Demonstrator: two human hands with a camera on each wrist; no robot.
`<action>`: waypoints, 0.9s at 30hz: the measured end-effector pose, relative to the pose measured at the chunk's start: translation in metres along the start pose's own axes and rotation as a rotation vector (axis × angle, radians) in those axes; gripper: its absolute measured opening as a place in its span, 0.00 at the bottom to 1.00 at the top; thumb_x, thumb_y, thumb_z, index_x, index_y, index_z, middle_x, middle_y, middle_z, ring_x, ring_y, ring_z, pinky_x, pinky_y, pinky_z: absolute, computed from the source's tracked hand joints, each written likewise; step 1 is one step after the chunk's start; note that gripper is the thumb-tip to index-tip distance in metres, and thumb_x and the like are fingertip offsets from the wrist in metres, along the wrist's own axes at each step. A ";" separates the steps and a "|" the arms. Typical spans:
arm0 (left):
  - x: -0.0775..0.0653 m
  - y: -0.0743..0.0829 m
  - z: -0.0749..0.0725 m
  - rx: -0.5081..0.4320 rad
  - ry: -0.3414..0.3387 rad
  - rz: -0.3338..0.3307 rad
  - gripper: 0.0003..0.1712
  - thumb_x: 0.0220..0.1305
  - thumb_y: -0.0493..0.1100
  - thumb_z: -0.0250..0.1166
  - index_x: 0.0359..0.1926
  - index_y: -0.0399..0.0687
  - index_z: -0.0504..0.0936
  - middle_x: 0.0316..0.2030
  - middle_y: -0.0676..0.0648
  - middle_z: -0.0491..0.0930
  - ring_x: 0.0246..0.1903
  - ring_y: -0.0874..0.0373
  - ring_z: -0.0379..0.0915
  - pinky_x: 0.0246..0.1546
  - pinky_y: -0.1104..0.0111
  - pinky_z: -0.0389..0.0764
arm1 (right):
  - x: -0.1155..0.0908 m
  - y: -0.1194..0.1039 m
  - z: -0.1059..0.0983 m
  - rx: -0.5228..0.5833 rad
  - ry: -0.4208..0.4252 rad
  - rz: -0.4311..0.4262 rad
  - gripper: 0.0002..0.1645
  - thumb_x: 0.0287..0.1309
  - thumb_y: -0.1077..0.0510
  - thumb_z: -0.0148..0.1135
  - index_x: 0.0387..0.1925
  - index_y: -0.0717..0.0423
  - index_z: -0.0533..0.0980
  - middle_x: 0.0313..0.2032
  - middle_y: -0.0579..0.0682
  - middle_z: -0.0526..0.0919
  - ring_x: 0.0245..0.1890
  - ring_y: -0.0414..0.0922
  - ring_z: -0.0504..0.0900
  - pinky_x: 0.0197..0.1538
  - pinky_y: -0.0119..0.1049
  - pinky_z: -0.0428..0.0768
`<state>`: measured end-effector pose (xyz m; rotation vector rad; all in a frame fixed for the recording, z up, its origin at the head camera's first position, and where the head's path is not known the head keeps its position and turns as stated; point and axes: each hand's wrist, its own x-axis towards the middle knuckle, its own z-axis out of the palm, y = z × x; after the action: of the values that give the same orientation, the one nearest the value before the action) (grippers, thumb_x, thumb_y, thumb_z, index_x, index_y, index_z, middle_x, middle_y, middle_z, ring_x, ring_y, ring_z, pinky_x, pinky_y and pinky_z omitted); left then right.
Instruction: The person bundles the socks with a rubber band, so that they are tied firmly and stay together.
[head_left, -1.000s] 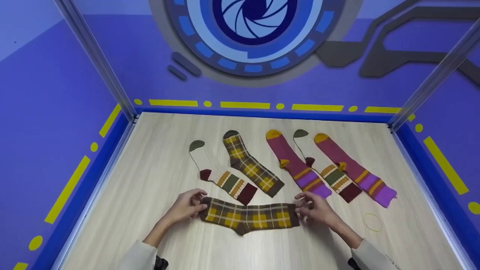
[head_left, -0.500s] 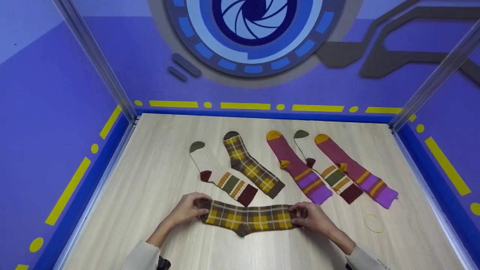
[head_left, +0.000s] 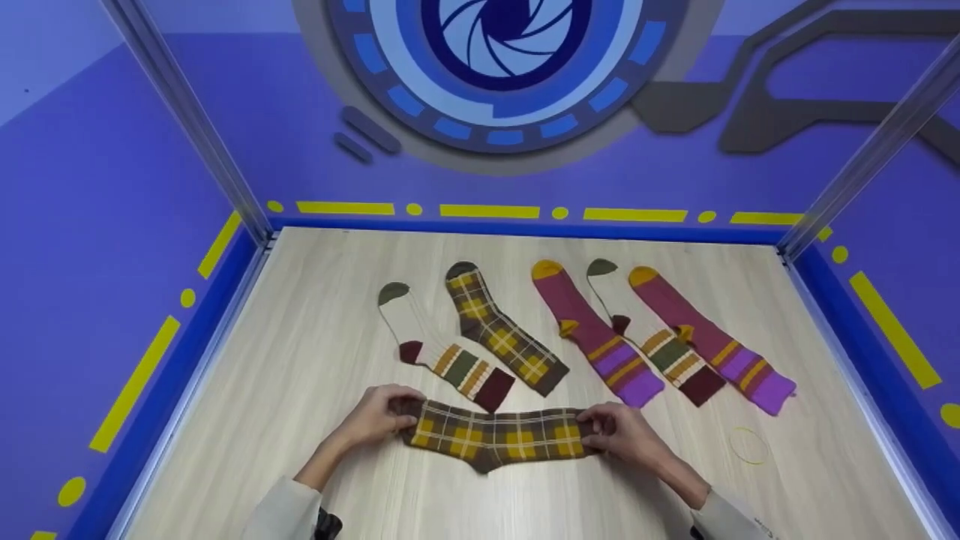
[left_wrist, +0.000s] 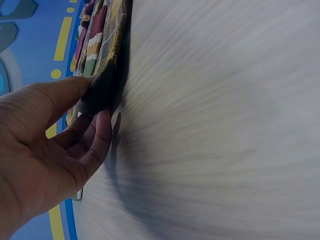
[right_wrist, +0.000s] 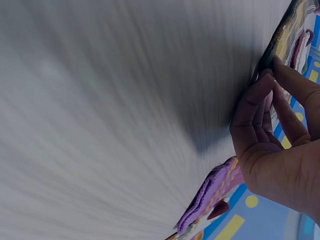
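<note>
Brought the right grip (head_left: 622, 436) in since a second ago, from loose fingers beside the sock's end to pinching it. Going near to far: got two pale sleeves (head_left: 281, 514) at the bottom edge first. Then grasping the nearer plaid sock (head_left: 491, 442) with both, left grip (head_left: 375, 416) included, pinched at its left and right ends. Stretched sideways across the counter (head_left: 480, 510), heel bump pointing back this way. Can spot one thin yellow loop (head_left: 748, 446) flat off to the right. Counting five more socks farther out, all slanted with toes away, so six total: three designs, two of each. Going left to right: cream striped sock (head_left: 450, 360), farther plaid sock (head_left: 499, 330), first maroon-purple sock (head_left: 592, 334), other cream sock (head_left: 670, 352), second maroon-purple sock (head_left: 709, 341). Can't tell if the left cream cuff touches the gripped one. Ends at a blue back wall (head_left: 225, 112) with yellow dashes.
</note>
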<state>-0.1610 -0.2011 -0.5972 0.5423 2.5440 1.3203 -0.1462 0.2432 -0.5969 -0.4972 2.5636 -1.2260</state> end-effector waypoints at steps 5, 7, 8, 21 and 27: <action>0.001 0.002 0.001 0.014 0.000 -0.007 0.16 0.59 0.28 0.70 0.49 0.38 0.87 0.49 0.38 0.86 0.51 0.43 0.80 0.52 0.59 0.79 | 0.001 -0.001 0.001 -0.013 0.003 0.007 0.14 0.54 0.64 0.75 0.44 0.62 0.84 0.31 0.51 0.80 0.29 0.34 0.71 0.31 0.27 0.70; 0.001 0.003 0.002 0.027 0.003 -0.003 0.15 0.58 0.28 0.70 0.47 0.38 0.88 0.48 0.39 0.86 0.50 0.44 0.80 0.52 0.60 0.79 | 0.001 -0.001 0.001 -0.013 0.002 0.013 0.14 0.55 0.63 0.75 0.44 0.61 0.85 0.31 0.51 0.80 0.30 0.35 0.71 0.31 0.26 0.70; 0.001 0.004 0.003 0.036 0.005 0.002 0.14 0.57 0.27 0.70 0.46 0.38 0.88 0.47 0.39 0.87 0.50 0.44 0.80 0.52 0.60 0.79 | 0.001 -0.001 0.000 -0.014 0.002 0.012 0.14 0.54 0.63 0.75 0.44 0.61 0.85 0.31 0.51 0.80 0.30 0.34 0.71 0.31 0.26 0.70; 0.006 0.007 0.003 0.033 -0.043 0.036 0.14 0.58 0.33 0.72 0.47 0.39 0.88 0.44 0.40 0.88 0.47 0.46 0.82 0.51 0.60 0.80 | -0.003 0.002 -0.009 -0.026 -0.012 -0.026 0.16 0.53 0.64 0.76 0.45 0.62 0.85 0.31 0.52 0.82 0.30 0.35 0.73 0.32 0.27 0.71; 0.020 0.008 -0.015 0.004 -0.036 0.082 0.12 0.62 0.36 0.71 0.46 0.34 0.87 0.40 0.37 0.87 0.39 0.49 0.82 0.42 0.63 0.82 | 0.003 0.002 -0.015 0.013 0.023 -0.023 0.15 0.57 0.64 0.73 0.46 0.64 0.84 0.30 0.53 0.84 0.27 0.31 0.75 0.29 0.26 0.73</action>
<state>-0.1834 -0.1998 -0.5826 0.6713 2.5208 1.3198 -0.1543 0.2537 -0.5893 -0.5137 2.5743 -1.2622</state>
